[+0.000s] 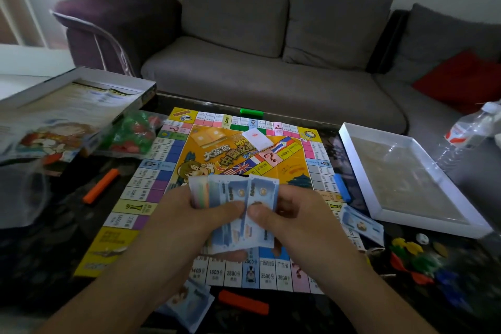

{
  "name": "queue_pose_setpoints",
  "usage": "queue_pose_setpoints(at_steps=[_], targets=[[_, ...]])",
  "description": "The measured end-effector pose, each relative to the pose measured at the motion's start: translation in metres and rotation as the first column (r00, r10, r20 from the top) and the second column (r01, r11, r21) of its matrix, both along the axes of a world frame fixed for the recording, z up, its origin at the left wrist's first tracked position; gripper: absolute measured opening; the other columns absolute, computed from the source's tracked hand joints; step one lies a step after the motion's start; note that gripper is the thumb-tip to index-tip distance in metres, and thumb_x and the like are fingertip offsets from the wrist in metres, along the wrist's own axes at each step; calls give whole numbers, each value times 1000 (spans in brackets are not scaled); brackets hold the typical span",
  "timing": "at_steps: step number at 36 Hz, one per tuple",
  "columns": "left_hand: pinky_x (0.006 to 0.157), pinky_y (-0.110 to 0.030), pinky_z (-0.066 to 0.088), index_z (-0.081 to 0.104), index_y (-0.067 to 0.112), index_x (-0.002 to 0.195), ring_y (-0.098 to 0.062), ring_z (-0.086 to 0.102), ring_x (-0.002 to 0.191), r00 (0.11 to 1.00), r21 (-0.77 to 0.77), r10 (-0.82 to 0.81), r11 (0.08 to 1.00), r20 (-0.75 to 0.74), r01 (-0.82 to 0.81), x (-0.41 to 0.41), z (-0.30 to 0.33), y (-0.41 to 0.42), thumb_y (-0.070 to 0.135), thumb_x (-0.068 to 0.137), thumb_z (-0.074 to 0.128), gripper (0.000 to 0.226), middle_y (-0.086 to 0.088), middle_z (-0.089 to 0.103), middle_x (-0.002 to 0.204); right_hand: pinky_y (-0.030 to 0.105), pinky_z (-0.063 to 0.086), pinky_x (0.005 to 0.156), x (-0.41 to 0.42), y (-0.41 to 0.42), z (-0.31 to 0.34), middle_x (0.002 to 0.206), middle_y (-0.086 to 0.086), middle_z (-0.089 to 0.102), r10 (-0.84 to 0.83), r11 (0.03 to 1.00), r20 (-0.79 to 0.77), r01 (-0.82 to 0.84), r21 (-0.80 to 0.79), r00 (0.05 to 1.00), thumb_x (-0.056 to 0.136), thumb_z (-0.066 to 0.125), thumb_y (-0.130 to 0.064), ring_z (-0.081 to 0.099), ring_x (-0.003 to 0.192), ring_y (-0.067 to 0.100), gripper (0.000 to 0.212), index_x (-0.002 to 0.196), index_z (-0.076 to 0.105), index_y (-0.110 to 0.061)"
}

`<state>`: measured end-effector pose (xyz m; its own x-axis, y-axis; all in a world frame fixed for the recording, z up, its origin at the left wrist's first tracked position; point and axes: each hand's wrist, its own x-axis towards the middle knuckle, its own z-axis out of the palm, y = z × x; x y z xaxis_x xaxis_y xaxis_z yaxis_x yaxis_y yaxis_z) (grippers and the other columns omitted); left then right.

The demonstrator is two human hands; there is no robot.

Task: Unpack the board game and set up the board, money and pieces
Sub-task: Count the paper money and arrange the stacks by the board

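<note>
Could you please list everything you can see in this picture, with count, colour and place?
game board: one, yellow-centred, flat on the dark table
banknotes: one bundle, blue, in both hands
loose banknote piles: two, blue, by the board's right and near edges
white card: one, on the board
bars: four; orange left, green far, blue right, red near
box halves: two, white, left and right
playing pieces: mixed colours, right
bottle: one, clear, right
sofa: one, grey
left hand: grips banknotes
right hand: pinches banknotes

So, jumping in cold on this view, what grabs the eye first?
Both hands, left hand and right hand, hold a fan of blue play money at centre. Beneath lies the unfolded yellow game board, with a heap of coloured pieces off its lower right corner.
</note>
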<state>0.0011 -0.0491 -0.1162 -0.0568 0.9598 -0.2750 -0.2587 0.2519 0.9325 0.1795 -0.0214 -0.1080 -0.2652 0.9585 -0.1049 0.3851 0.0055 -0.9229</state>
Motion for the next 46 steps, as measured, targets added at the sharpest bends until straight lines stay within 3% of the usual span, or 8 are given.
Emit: queue_pose_setpoints(at_steps=[8,15,20,27,32,39,43,46], targets=[[57,-56,64,77,10,106,-39,78,81,1000,-8,25,1000,-6,-25,3,-2,0,10,82,80,24,-16,80,94,13,50,57,-2,1,-5,85,-23,73,88,994,107,-94,55,990,105,62,-30,68,68,-4,16,109,73,-40],[63,-59,63,77,11,106,-39,78,79,997,-23,72,997,-26,-72,5,0,0,9,82,80,24,-16,80,92,12,52,61,-4,-3,-2,99,-20,73,181,983,120,-178,-33,976,109,55,-26,70,86,-6,23,112,64,-47],[53,-49,64,76,11,105,-38,78,77,995,-35,98,995,4,-98,6,1,1,7,81,81,25,-15,80,91,20,57,60,-2,-1,-6,92,-7,74,4,999,92,-7,39,996,102,67,-25,74,86,8,11,91,71,-25],[54,-47,64,74,11,107,-38,79,79,996,-57,83,995,26,-81,5,0,2,6,83,80,26,-15,80,92,34,64,71,-2,0,-8,89,-4,73,-98,994,134,91,61,986,98,72,-32,72,82,8,16,87,69,-21],[59,-51,64,74,10,111,-40,78,79,997,-60,77,995,16,-76,3,-1,4,8,80,83,32,-17,80,94,25,55,60,-6,0,-4,80,4,68,-99,995,127,95,36,987,93,79,-31,63,62,10,22,84,62,-19],[55,-45,63,76,10,103,-39,78,73,988,-19,152,988,24,-152,3,6,7,14,70,85,35,-18,79,87,30,60,61,-12,1,6,83,2,75,-90,984,-10,87,-153,996,102,67,-21,73,70,13,10,96,70,-13],[52,-48,64,76,9,102,-38,78,73,985,-62,150,988,86,-145,1,8,10,8,80,80,23,-18,80,88,33,63,61,-10,8,9,82,4,76,-163,982,11,163,-93,987,103,64,-12,74,70,16,10,94,70,-11],[58,-50,64,75,9,106,-39,78,77,982,-79,163,985,91,-156,-10,11,19,6,82,80,25,-15,80,91,23,57,56,-7,31,19,85,2,77,-208,978,66,207,16,976,101,67,-16,74,66,12,10,93,70,-19]])
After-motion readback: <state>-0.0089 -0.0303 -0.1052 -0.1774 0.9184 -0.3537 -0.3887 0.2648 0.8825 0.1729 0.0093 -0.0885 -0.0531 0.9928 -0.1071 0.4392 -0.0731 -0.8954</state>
